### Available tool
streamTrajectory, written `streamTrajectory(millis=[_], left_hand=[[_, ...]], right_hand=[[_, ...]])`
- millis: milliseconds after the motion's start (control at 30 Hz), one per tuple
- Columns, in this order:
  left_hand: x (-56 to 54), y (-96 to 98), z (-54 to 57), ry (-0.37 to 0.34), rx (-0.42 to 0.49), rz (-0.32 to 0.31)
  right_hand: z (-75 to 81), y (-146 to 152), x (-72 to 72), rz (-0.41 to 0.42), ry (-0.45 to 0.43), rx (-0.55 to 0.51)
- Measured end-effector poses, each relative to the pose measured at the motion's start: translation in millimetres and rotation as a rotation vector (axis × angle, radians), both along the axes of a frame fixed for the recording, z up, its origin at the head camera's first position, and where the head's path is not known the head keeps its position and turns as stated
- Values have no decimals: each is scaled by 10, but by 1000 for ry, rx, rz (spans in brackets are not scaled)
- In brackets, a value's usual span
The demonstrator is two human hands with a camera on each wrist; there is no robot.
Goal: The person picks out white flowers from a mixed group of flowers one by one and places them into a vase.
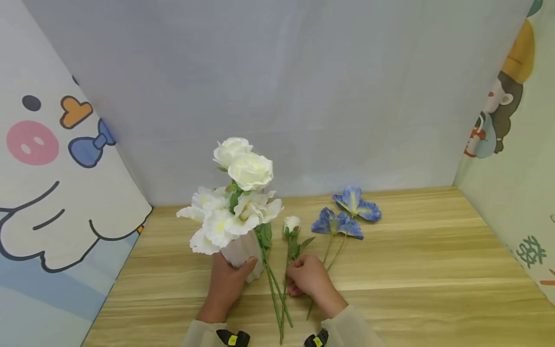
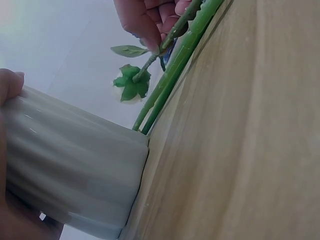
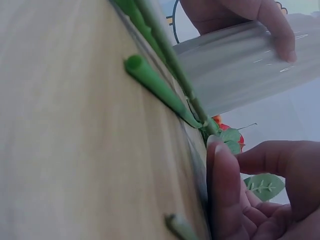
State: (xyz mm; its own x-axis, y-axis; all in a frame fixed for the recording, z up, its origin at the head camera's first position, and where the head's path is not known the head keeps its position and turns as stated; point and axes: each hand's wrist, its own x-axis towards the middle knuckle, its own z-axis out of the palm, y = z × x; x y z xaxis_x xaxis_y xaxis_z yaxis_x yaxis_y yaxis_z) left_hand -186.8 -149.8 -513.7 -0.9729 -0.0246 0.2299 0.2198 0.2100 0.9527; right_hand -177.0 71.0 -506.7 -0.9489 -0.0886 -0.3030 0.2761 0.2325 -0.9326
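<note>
My left hand [image 1: 227,286] grips a white ribbed vase [image 1: 244,250], its thumb across the near side. Out of the vase rise white roses [image 1: 251,171] and ruffled white flowers [image 1: 218,225]. In the left wrist view the base of the vase [image 2: 85,165] meets the tabletop. To its right, my right hand [image 1: 313,278] pinches the stem of a small white rose [image 1: 292,223] between thumb and fingers. Beside the vase lie green stems [image 1: 270,277] with leaves; their heads are hidden behind the white blooms.
Two blue flowers, one nearer [image 1: 331,224] and one farther [image 1: 356,206], lie on the wooden table [image 1: 416,260] right of the right hand. A grey cloth [image 1: 303,96] hangs behind. Printed panels stand at the left [image 1: 52,202] and right [image 1: 516,193].
</note>
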Motion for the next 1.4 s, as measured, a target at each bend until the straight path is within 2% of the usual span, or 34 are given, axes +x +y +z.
streamTrajectory(millis=[367,633,1167,1400], left_hand=[[-20,8,24,24,0,-29],[8,12,44,-27,-2,-20],[11,-2,37,-15,6,-23],[19,-4,24,-25,-5,-10]], right_hand=[[60,1,10,-24,59,-12],[133,23,9,-23,102,-43],[266,67,-8,-79,257,-218],[346,85,-2,-84,266,-306]])
